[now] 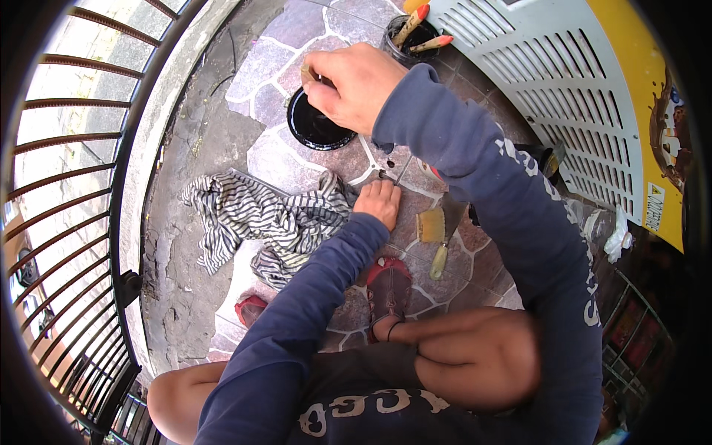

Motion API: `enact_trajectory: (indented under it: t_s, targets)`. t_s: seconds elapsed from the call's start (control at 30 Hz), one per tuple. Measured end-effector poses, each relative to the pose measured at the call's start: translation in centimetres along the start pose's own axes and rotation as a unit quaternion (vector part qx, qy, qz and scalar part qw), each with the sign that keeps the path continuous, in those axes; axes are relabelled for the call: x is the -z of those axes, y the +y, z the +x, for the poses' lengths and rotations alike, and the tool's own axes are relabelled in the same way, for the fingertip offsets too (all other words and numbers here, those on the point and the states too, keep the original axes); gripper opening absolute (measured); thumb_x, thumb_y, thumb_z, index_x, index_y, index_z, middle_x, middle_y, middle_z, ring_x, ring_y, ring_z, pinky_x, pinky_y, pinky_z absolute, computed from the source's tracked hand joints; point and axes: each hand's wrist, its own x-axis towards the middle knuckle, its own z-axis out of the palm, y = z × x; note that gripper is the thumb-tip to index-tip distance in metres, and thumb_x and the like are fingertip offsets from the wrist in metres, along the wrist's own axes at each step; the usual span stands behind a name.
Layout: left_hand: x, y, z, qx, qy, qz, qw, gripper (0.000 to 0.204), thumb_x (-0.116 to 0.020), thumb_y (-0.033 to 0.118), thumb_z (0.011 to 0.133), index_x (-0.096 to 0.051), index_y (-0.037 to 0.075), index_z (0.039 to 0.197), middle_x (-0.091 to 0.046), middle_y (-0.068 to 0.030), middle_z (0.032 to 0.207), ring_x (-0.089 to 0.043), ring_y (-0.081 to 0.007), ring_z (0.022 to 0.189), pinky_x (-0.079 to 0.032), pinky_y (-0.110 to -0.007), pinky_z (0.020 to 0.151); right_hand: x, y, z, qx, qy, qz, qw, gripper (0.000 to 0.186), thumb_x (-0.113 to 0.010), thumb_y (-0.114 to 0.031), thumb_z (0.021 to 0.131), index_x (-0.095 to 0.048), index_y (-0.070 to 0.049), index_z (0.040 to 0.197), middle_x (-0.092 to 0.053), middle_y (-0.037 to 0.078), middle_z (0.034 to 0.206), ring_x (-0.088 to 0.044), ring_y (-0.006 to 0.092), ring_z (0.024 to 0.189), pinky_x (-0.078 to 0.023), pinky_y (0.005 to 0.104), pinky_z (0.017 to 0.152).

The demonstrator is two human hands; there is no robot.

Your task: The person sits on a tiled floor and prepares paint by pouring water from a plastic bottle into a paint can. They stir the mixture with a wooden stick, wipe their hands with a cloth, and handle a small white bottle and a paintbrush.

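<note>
My right hand point(352, 87) is closed, its fingers pinching a small tan piece point(306, 73). Most of that piece is hidden by the fingers, so its kind does not show. Beneath the hand stands a round tin of black paint point(315, 127), its far part covered by the hand. My left hand point(379, 202) rests palm down on the stone-patterned floor, fingers stretched forward. It lies beside a black-and-white striped cloth point(278, 215). Small dark spots point(390, 162) show just beyond its fingertips. A wide paintbrush point(432, 226) lies to its right.
A dark container point(404, 48) at the back holds brushes with red-tipped handles. A slotted grey-and-yellow panel point(552, 81) stands along the right. On the left is a black metal railing point(122, 178). My red shoe point(389, 285) is on the floor near the left hand.
</note>
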Motion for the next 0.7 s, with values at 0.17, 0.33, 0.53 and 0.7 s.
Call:
enact_trajectory:
  t_s: [0.17, 0.33, 0.53, 0.7]
  targets:
    - [-2.4, -0.6, 2.3, 0.073, 0.124, -0.022, 0.989, 0.019, -0.05, 0.017, 0.082, -0.063, 0.006, 0.09, -0.063, -0.0124, 0.094, -0.061, -0.0268, 0.086, -0.047, -0.037, 0.079, 0.4, -0.7, -0.2, -0.018, 0.001, -0.017, 1.0, 0.018, -0.056, -0.02, 0.088, -0.062, -0.004, 0.091, -0.063, 0.019, 0.073, -0.063, 0.0391, 0.071, -0.049, 0.0452, 0.064]
    - [-1.4, 0.1, 0.6, 0.036, 0.034, 0.016, 0.999, 0.019, -0.05, 0.018, 0.082, -0.063, 0.008, 0.092, -0.062, -0.0111, 0.095, -0.061, -0.0257, 0.087, -0.046, -0.039, 0.078, 0.8, -0.1, -0.3, -0.013, 0.005, -0.016, 1.0, 0.016, -0.058, -0.019, 0.086, -0.063, -0.004, 0.089, -0.063, 0.018, 0.073, -0.063, 0.0381, 0.07, -0.05, 0.0441, 0.064]
    - [-1.1, 0.3, 2.3, 0.117, -0.038, 0.036, 0.992, 0.015, -0.052, 0.015, 0.082, -0.061, 0.009, 0.092, -0.065, -0.0082, 0.089, -0.061, -0.0263, 0.085, -0.046, -0.037, 0.076, -0.3, 0.7, -0.8, -0.04, 0.007, -0.032, 0.999, 0.019, -0.058, -0.024, 0.086, -0.063, -0.006, 0.088, -0.065, 0.018, 0.074, -0.063, 0.0385, 0.07, -0.05, 0.0455, 0.064]
    - [-1.8, -0.1, 2.2, 0.092, -0.005, 0.068, 0.993, 0.014, -0.052, 0.015, 0.082, -0.061, 0.008, 0.09, -0.062, -0.0081, 0.086, -0.061, -0.0258, 0.084, -0.046, -0.036, 0.075, 0.3, -0.8, -0.5, -0.018, 0.02, -0.025, 0.999, 0.019, -0.058, -0.024, 0.087, -0.063, -0.006, 0.089, -0.065, 0.018, 0.075, -0.064, 0.0383, 0.071, -0.051, 0.045, 0.064]
